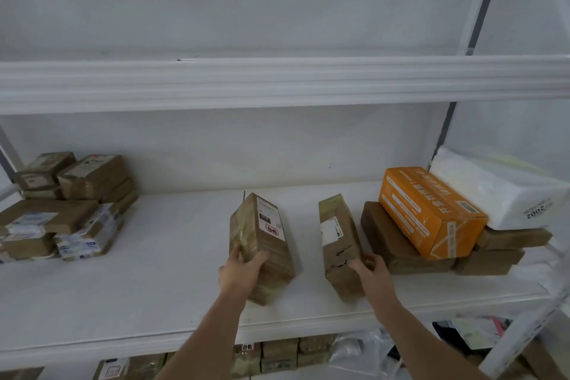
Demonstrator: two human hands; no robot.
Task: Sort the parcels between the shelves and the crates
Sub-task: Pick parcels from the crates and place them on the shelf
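left hand [242, 268] grips the near end of one brown parcel [262, 244] mid-shelf; right hand [371, 270] curls round the cracked parcel [340, 244] just right of it. slide each flat on the white shelf [154, 271], keeping the torn one supported

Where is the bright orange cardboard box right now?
The orange cardboard box is at the right of the white middle shelf, lying tilted on brown parcels, beside a white plastic-wrapped package.
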